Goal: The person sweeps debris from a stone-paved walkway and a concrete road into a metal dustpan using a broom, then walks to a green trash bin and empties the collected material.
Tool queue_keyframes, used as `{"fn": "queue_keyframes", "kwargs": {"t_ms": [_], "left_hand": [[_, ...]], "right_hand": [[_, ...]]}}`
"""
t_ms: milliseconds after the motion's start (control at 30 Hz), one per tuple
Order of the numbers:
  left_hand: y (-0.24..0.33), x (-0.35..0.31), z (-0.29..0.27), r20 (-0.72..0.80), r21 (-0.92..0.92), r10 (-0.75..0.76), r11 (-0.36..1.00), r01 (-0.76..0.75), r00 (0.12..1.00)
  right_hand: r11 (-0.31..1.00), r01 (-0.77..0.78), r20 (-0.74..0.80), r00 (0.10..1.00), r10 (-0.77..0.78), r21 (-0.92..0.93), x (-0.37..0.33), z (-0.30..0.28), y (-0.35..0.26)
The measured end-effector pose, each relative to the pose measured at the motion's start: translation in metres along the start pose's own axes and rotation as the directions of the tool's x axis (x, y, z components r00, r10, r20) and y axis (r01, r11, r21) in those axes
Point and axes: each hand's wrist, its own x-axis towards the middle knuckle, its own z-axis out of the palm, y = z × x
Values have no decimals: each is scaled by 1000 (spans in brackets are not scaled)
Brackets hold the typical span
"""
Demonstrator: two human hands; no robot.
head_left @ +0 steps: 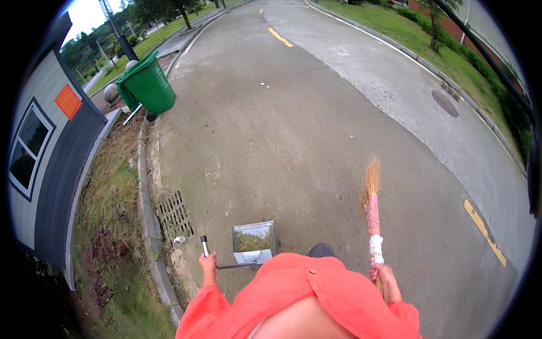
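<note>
My left hand (208, 263) is closed around the handle of a long-handled metal dustpan (248, 257). The pan hangs or rests in front of me, just left of my body; whether it touches the road I cannot tell. Green and brown plant debris (252, 242) lies inside it. On the other side, my right hand (384, 273) grips the shaft of a straw broom (373, 217), wrapped in pink and white. Its orange-tan bristles point forward, away from me. The lower end of the broom shaft is partly hidden by my hand and sleeve.
A concrete kerb (148, 220) with a drain grate (174, 216) runs along my left, beside weeds and a grey hut (53, 152). Farther ahead stands a green wheeled bin (149, 87). Small white scraps (264, 85) lie on the road, and a manhole cover (445, 104) is at right.
</note>
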Motion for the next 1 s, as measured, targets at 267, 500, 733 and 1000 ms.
{"fn": "queue_keyframes", "kwargs": {"t_ms": [267,500,733,1000], "left_hand": [[214,162,160,-46,-159,6,987,-13,999],[424,246,190,-154,-213,100,968,-132,983],[549,386,223,-41,-591,419,722,-360,907],[673,583,287,-20,-590,474,705,-393,880]], "right_hand": [[992,34,161,987,-14,-118,152,188,-203],[941,21,308,947,90,-339,270,399,-389],[919,47,384,916,117,-391,367,635,-475],[884,14,399,896,196,-467,423,872,-554]]}}
